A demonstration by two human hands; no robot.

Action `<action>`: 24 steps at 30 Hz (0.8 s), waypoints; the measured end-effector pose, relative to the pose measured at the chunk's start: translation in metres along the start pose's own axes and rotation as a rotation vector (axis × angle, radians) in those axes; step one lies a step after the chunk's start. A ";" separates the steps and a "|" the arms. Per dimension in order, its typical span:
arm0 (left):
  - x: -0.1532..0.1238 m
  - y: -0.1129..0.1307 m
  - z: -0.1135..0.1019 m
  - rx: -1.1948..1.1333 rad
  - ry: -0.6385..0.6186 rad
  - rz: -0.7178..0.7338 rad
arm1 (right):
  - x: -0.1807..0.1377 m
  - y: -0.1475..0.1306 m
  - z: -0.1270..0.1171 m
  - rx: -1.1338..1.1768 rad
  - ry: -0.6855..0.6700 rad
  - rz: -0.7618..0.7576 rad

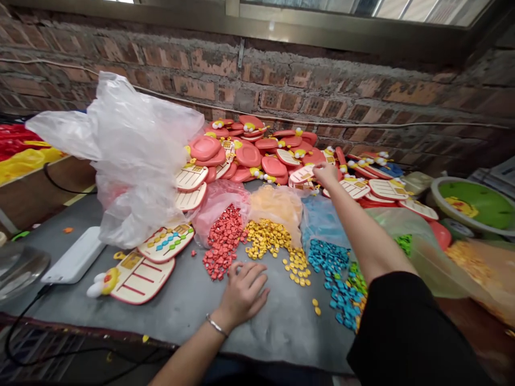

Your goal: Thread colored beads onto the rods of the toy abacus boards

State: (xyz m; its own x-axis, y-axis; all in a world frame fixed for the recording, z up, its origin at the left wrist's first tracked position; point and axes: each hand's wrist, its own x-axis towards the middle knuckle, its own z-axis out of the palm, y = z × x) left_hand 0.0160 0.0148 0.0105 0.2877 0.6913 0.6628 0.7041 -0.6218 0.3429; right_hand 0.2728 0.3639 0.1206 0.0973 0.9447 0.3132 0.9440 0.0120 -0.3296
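My left hand [244, 292], with a silver bangle on its wrist, hovers or rests low over the grey table. Its fingers are apart, and the fingertips are beside a heap of small red beads [225, 236]. My right hand [326, 175] reaches out to the pile of red-backed toy boards. Its fingers are closed at the edge of a cream-faced toy board [302, 174]; the exact grip is partly hidden. At the left lies a cream toy board [140, 279] with slots and a yellow, big-eyed head. Against it rests another board [167, 241] carrying yellow, blue and green beads.
Yellow beads [269, 238], blue beads [330, 260] and green beads [356, 277] spill from plastic bags. A large clear bag [132, 134] stands at the left, beside a white power bank [74, 256] with a cable. A green-lined basin [475, 203] sits at the right. Behind is a brick wall [289, 96].
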 end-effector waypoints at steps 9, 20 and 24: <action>-0.001 -0.002 -0.014 -0.050 0.363 -0.037 | -0.164 0.001 -0.115 0.659 -0.201 -0.429; -0.001 -0.003 -0.012 -0.080 0.264 0.085 | -0.260 -0.056 -0.002 0.601 -1.012 -0.833; -0.003 -0.002 -0.009 -0.076 0.171 0.144 | -0.248 -0.091 0.035 0.523 -0.690 -0.843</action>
State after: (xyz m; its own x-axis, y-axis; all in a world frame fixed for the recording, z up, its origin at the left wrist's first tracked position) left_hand 0.0079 0.0109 0.0136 0.2630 0.5254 0.8092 0.6110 -0.7398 0.2818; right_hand 0.1521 0.1402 0.0416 -0.8271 0.5503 0.1142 0.3728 0.6893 -0.6213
